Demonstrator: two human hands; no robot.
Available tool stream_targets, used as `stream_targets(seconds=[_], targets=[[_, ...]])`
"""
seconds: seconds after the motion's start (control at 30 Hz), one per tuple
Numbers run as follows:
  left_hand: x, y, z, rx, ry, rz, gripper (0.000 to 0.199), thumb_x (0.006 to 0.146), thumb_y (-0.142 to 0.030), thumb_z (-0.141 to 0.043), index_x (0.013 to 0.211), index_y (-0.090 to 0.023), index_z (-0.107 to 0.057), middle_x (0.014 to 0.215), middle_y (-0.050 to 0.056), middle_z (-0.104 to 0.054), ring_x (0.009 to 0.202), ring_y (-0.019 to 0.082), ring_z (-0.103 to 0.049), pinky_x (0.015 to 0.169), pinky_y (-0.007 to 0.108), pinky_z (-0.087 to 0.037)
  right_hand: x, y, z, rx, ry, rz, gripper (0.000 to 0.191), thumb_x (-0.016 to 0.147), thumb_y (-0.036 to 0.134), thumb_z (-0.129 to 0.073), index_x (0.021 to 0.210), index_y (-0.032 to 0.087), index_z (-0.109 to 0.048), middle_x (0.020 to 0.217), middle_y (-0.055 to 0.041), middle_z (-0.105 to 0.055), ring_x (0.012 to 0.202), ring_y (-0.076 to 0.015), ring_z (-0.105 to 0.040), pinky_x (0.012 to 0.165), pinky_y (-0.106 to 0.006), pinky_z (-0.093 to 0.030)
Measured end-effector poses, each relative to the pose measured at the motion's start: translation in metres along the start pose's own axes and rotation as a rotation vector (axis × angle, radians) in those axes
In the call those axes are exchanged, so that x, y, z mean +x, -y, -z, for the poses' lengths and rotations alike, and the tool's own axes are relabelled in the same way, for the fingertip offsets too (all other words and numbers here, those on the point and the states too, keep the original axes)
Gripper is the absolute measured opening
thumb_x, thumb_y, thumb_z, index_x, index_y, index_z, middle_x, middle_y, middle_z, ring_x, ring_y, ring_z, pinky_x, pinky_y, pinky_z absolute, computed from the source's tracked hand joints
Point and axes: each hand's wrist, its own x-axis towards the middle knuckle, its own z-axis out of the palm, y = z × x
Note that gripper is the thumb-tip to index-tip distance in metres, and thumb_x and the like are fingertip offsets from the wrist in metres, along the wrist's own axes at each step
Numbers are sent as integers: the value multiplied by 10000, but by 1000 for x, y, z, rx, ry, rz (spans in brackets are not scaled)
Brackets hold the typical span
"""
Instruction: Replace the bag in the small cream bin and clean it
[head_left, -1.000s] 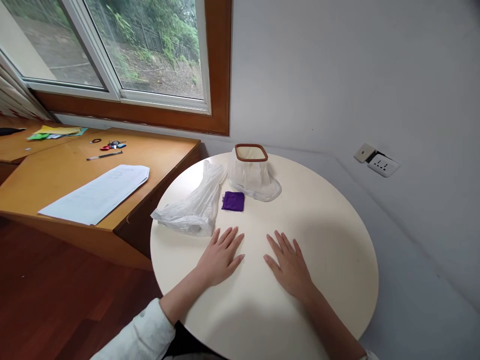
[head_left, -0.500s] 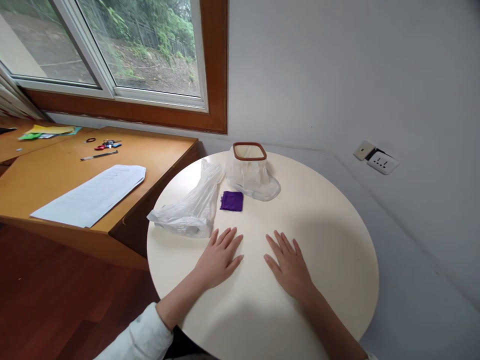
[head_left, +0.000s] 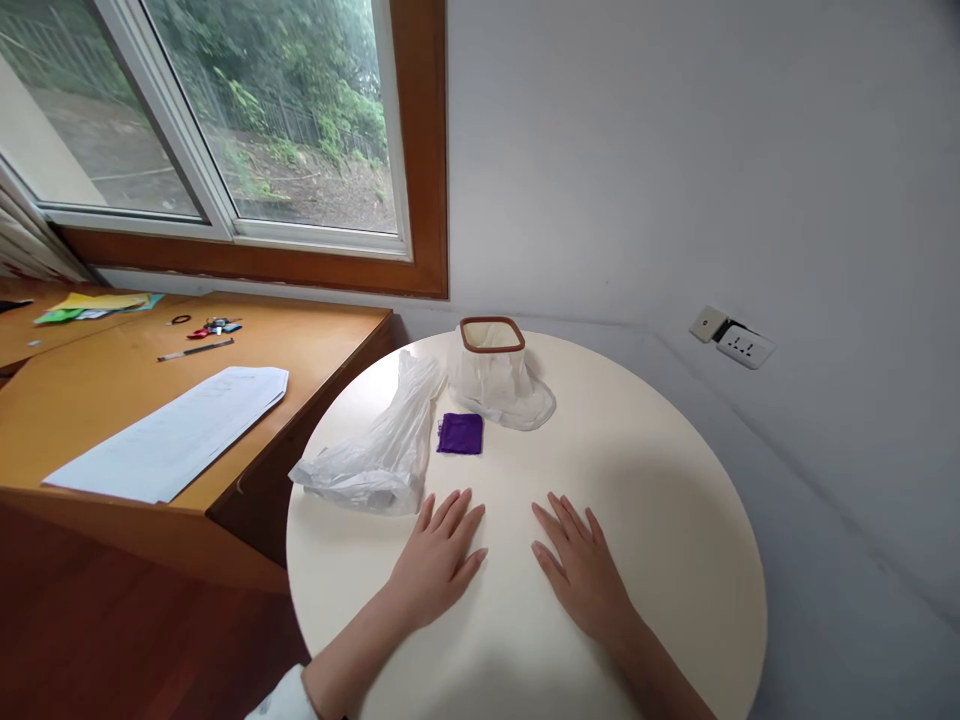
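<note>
Both left hand (head_left: 433, 562) and right hand (head_left: 583, 568) lie flat, spread; the purple cloth (head_left: 461, 434) sits ahead, nearer the left hand.

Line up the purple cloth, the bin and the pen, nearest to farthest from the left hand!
From the left hand in the head view:
1. Purple cloth: ahead, slightly right.
2. Brown-rimmed bin: past the cloth, farther right.
3. Pen: far left, on the desk.

Office or study, seemingly; wooden desk (head_left: 330, 335) with papers (head_left: 180, 430), pen (head_left: 196, 350); round white table (head_left: 660, 540); wall socket (head_left: 745, 346).
</note>
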Motion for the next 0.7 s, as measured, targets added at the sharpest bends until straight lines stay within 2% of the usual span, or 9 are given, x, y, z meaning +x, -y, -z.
stream_targets(seconds=[0.13, 0.2, 0.27, 0.37, 0.47, 0.53, 0.6, 0.67, 0.7], targets=[[16, -6, 19, -78, 34, 51, 395, 833, -323, -444, 1216, -242, -495, 1295, 102, -490, 1203, 296, -425, 986, 493, -341, 0, 1, 3, 20, -26, 2, 466, 924, 413, -227, 1359, 300, -350, 1442, -4, -317, 1346, -203, -238, 1094, -482, -189], [32, -11, 30, -202, 32, 106, 310, 827, -290, -438, 1101, -225, -569, 1165, 96, -571, 1070, 266, -524, 902, 423, -414, 0, 2, 3, 25, -43, 3, 453, 925, 392, -234, 1340, 290, -383, 1423, -9, -353, 1338, -204, -257, 1093, -485, -197], [51, -16, 34, -365, -20, 171, 244, 823, -271, -422, 980, -217, -601, 1014, 76, -617, 900, 228, -579, 789, 365, -445, 0, 1, 3, 30, -63, 3, 438, 925, 367, -241, 1312, 275, -424, 1402, -19, -389, 1325, -205, -288, 1089, -484, -213], [78, -21, 23, -713, -156, 227, 150, 788, -258, -449, 729, -194, -571, 766, 27, -598, 715, 164, -544, 670, 284, -412, 0, 0, 0, 42, -95, 9, 411, 921, 336, -261, 1268, 264, -471, 1375, -26, -427, 1302, -203, -331, 1081, -480, -243], [94, -21, 1, -807, -172, 285, 198, 787, -267, -424, 616, -177, -464, 578, -16, -476, 563, 114, -446, 539, 229, -348, 0, 0, -1, 65, -142, 32, 378, 914, 308, -295, 1223, 262, -508, 1328, -34, -481, 1265, -205, -387, 1072, -461, -271], [97, -18, -11, -848, -170, 297, 205, 776, -273, -436, 595, -176, -424, 549, -35, -419, 532, 96, -387, 515, 217, -307, 4, 1, 4, 109, -175, 57, 345, 910, 282, -314, 1154, 254, -556, 1243, -47, -554, 1195, -204, -466, 1037, -430, -328], [95, -14, -17, -887, -158, 292, 211, 764, -281, -452, 589, -175, -405, 550, -42, -397, 536, 89, -357, 514, 212, -287, 14, 3, 14, 180, -184, 86, 318, 911, 250, -317, 1055, 240, -600, 1101, -51, -629, 1056, -189, -560, 936, -378, -423], [93, -11, -18, -925, -141, 280, 214, 759, -289, -462, 590, -174, -397, 555, -44, -389, 545, 88, -343, 516, 210, -276, 31, 5, 29, 249, -184, 114, 307, 915, 228, -312, 979, 226, -613, 964, -43, -658, 896, -168, -606, 802, -326, -476], [93, -10, -18, -943, -134, 275, 215, 758, -292, -464, 592, -174, -394, 555, -45, -384, 546, 88, -336, 517, 210, -272, 43, 7, 38, 257, -215, 142, 296, 915, 229, -321, 955, 216, -614, 936, -45, -659, 867, -168, -605, 787, -323, -471]])
